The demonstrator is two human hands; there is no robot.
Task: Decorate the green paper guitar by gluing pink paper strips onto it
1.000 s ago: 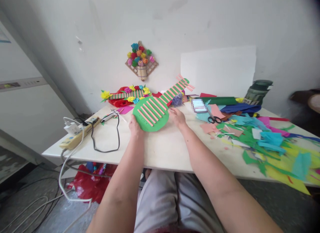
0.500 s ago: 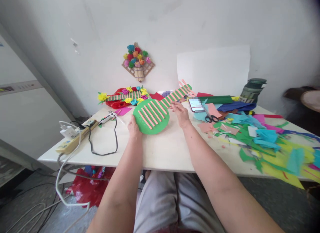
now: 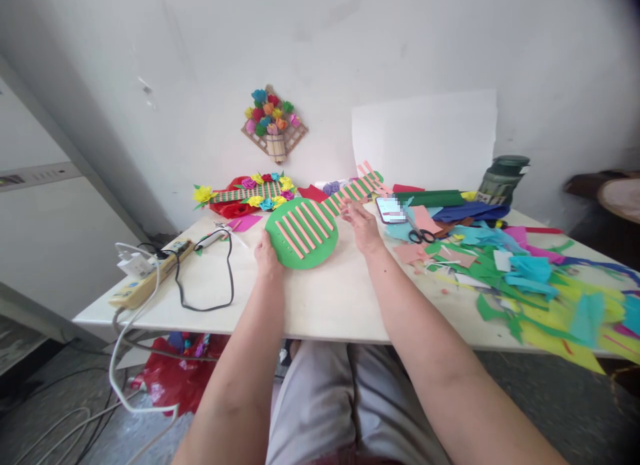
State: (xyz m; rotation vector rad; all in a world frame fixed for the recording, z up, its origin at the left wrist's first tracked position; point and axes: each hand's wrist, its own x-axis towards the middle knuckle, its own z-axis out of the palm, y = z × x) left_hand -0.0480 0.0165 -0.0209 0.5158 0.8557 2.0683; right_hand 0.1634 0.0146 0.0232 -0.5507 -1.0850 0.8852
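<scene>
A green guitar-shaped paper craft [image 3: 327, 246] is held tilted above the table, its round body at the left and its neck pointing up to the right. Pink strips cross the body and the neck, and a few stick out past the neck's tip. My left hand [image 3: 267, 253] grips the left edge of the round body, its fingers partly hidden behind it. At the lower side of the neck, close to the body, my right hand [image 3: 362, 224] holds on with bent fingers. Behind it lies a similar craft decorated with paper flowers [image 3: 267, 202].
Scissors [image 3: 421, 236], a phone [image 3: 391, 210] and colourful paper scraps [image 3: 530, 275] lie on the right, with a dark green bottle [image 3: 501, 180] behind. On the left are a power strip [image 3: 150, 278] and a soldering-gun-like white tool [image 3: 213, 238] with a black cable. A flower-basket decoration [image 3: 275, 122] hangs on the wall.
The whole view has shifted very slightly. Both hands keep their hold on the paper guitar, which has hardly moved.
</scene>
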